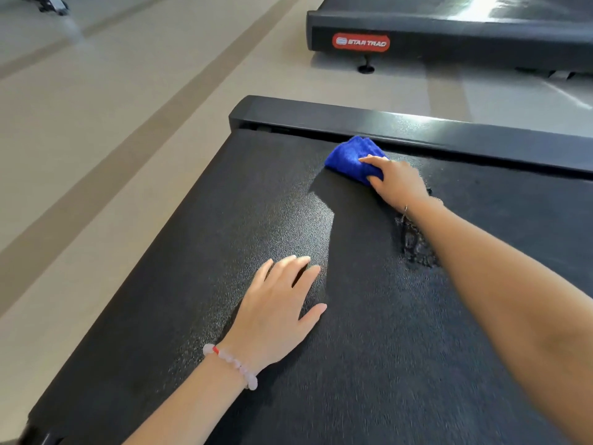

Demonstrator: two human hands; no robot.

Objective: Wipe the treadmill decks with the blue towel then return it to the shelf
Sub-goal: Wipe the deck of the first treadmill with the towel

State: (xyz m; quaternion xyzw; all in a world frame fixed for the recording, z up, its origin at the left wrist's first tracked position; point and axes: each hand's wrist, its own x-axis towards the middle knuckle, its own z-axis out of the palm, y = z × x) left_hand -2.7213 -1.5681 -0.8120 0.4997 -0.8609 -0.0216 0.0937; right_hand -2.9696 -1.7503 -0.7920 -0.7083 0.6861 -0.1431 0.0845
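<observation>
Black, pebbled rubber fills most of our view: the treadmill deck (224, 220), lying on a pale beige floor (96, 123) with darker stripes. Our right hand (398, 181) makes the grip. Its thumb and fingers curl round the blue towel (351, 157), a soft, fuzzy cloth bunched into a rounded wad, and press it on the belt at the far edge, right up at the smooth, glossy black side rail (449, 133). That arm is stretched long and nearly straight, with a thin bracelet (405, 210) at the wrist.

Our left hand (282, 303) holds nothing. It lies flat on the deck nearer to us, palm down, fingers straight and slightly spread, well apart from the towel. A bead bracelet (231, 364) of pale pink round beads with one red piece circles its wrist.

We count two hands, one towel and two bracelets. Beyond the rail, across a strip of floor, stands a second treadmill (449, 30), so two decks in all. Its black end has rounded edges, bears an oval red badge (361, 42) with white lettering, and rests on a small round foot.
</observation>
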